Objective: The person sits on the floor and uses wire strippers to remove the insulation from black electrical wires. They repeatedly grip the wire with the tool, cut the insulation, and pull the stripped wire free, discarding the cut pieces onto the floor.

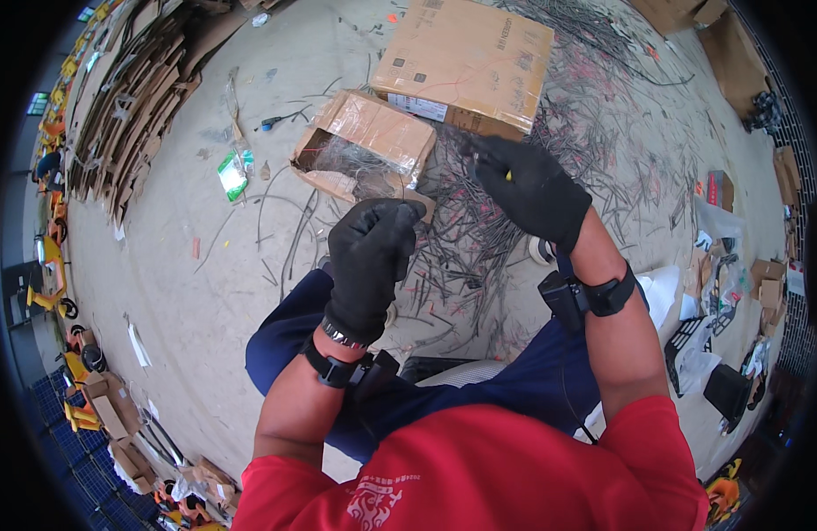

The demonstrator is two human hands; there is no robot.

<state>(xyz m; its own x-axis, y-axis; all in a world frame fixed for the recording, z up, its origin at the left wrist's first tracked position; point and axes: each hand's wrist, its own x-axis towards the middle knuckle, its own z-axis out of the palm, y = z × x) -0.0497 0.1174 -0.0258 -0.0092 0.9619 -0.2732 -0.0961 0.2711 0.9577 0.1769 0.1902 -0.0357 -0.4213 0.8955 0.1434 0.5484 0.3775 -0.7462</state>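
My left hand [375, 252], in a black glove, has its thumb and fingertips pinched together, with a thin wire end sticking up from them. In front of it a torn cardboard box [382, 136] lies open on its side, with a tangle of fine wire [355, 166] inside. My right hand [531, 189], also gloved in black, is curled around a small tool with a bit of yellow showing; its front end is blurred. Below and around the right hand, many cut pieces of dark cable sheathing [461, 265] cover the floor.
A large closed cardboard box [465, 60] stands behind the torn one, a thin red wire across its top. Flattened cardboard [136, 86] is stacked at upper left. A green and white packet [234, 176] lies on the concrete floor. Plastic bags and black parts [690, 345] lie at right.
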